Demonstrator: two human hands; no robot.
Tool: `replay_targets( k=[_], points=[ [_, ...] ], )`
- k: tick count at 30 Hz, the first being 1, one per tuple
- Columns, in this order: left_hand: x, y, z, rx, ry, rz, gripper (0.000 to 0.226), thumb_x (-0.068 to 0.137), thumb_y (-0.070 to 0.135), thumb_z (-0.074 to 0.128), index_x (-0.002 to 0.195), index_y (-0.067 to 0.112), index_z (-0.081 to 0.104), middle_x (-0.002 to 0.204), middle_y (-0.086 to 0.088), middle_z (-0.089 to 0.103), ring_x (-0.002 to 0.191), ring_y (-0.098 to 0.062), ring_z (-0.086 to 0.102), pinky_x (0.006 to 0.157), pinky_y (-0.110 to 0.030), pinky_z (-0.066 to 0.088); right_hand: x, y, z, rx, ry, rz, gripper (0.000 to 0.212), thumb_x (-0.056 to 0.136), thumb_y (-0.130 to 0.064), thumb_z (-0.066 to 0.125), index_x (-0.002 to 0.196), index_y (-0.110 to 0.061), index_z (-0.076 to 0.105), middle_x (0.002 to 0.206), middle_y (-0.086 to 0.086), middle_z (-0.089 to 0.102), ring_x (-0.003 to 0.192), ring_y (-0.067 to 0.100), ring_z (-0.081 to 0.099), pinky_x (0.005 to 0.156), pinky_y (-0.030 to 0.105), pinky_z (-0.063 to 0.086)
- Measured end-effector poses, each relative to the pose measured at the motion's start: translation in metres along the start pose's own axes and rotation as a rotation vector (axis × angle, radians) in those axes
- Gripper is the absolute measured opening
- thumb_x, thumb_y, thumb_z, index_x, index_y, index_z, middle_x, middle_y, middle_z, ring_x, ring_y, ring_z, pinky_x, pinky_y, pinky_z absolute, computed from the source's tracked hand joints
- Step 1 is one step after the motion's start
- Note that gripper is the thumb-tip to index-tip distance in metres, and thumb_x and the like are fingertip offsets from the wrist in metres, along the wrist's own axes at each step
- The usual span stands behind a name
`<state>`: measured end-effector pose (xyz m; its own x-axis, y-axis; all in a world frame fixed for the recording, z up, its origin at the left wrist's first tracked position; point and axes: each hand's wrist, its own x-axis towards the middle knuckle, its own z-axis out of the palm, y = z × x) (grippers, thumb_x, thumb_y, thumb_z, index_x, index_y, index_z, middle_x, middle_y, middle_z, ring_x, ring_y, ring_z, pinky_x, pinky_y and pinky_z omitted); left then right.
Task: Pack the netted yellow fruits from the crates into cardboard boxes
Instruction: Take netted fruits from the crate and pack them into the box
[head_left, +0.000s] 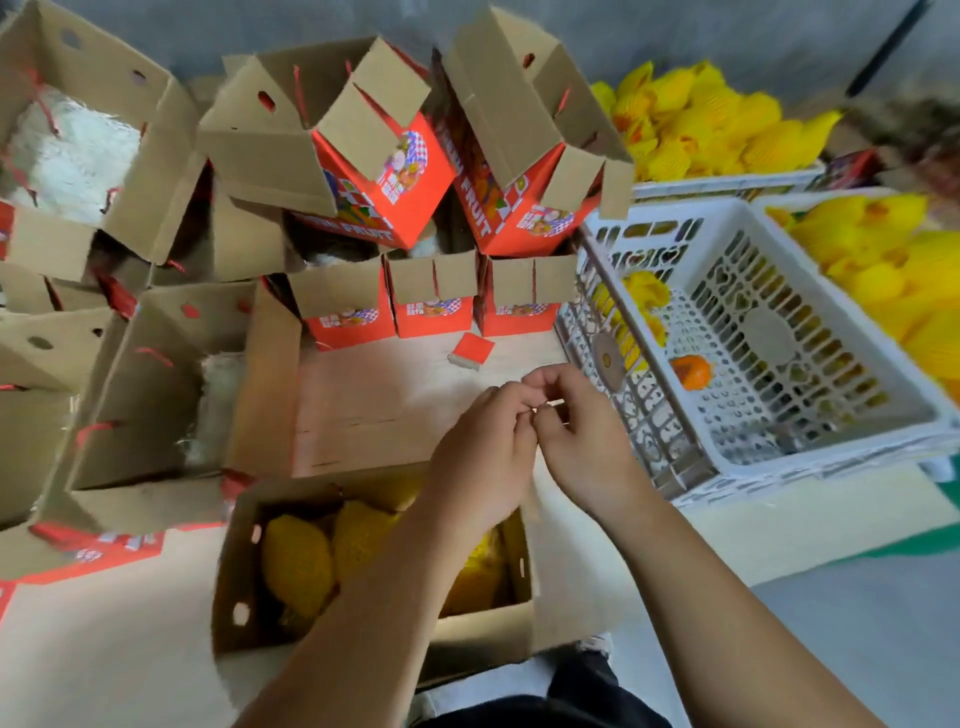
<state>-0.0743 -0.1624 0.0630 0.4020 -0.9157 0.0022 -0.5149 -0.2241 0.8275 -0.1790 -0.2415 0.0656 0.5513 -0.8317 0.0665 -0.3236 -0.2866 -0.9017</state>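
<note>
Up close, left hand (480, 452) and right hand (582, 441) pinch something too small to identify; forearms hide part of the fruit box (236, 587).

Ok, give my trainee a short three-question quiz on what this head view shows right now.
1. True or false: the open cardboard box under the person's forearms already holds netted yellow fruits.
2. What lies in the near white crate?
A. a full heap of netted fruits
B. only a few pieces, including an orange one
C. folded boxes
3. Fill in: the left hand and right hand meet fingertip to fingertip above the ____ of the box.

Key:
1. True.
2. B; its bare perforated floor shows, with the orange fruit near the left wall.
3. Far flap; what they pinch is too small to tell.
</note>
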Motion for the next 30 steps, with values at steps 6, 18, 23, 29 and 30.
replay_targets(
  k=[6,18,23,29,30],
  points=[
    [0.090,0.067,0.102,-0.020,0.015,0.138,0.034,0.094,0.002,0.051,0.120,0.015,0.068,0.120,-0.004,0.070,0.113,-0.023,0.065,0.096,-0.042,0.051,0.051,0.062,-0.113,0.041,0.175,0.037,0.039,0.091,0.004,0.049,0.104,-0.030,0.062,0.090,-0.022,0.068,0.080,-0.004,0.063,0.067,0.007,0.042],
    [0.233,0.076,0.195,0.976,-0.075,-0.014,0.021,0.092,0.030,0.054,0.099,0.027,0.073,0.102,0.006,0.070,0.118,-0.022,0.053,0.124,-0.045,0.013,0.202,0.208,-0.192,-0.499,-0.313,0.308,0.068,0.088,-0.031,0.068,0.146,-0.025,0.034,0.129,0.008,0.057,0.112,0.032,0.061,0.088,0.044,0.054],
    [0.241,0.082,0.202,1.280,-0.279,-0.216,0.035,0.100,0.034,0.054,0.131,0.022,0.064,0.139,-0.004,0.060,0.145,-0.030,0.033,0.126,-0.052,0.006,0.243,0.248,-0.156,-0.751,-0.472,0.132,0.088,0.084,-0.048,0.076,0.150,-0.017,0.028,0.141,0.013,0.050,0.126,0.038,0.052,0.100,0.049,0.046],
    [0.246,0.086,0.202,1.310,-0.276,-0.178,0.057,0.100,0.050,0.045,0.149,0.021,0.044,0.130,0.001,0.066,0.134,-0.029,0.043,0.115,-0.051,0.010,0.254,0.259,-0.150,-0.567,-0.383,0.229,0.094,0.073,-0.057,0.077,0.142,-0.022,0.026,0.116,0.007,0.061,0.101,0.028,0.066,0.083,0.044,0.056],
    [0.247,0.083,0.203,1.287,-0.263,-0.182,0.076,0.099,0.060,0.045,0.159,0.017,0.027,0.135,-0.001,0.064,0.136,-0.030,0.042,0.114,-0.052,0.008,0.255,0.254,-0.156,-0.344,-0.380,0.338,0.097,0.067,-0.061,0.078,0.141,-0.027,0.025,0.111,0.005,0.064,0.095,0.025,0.068,0.079,0.043,0.058]
  ],
)
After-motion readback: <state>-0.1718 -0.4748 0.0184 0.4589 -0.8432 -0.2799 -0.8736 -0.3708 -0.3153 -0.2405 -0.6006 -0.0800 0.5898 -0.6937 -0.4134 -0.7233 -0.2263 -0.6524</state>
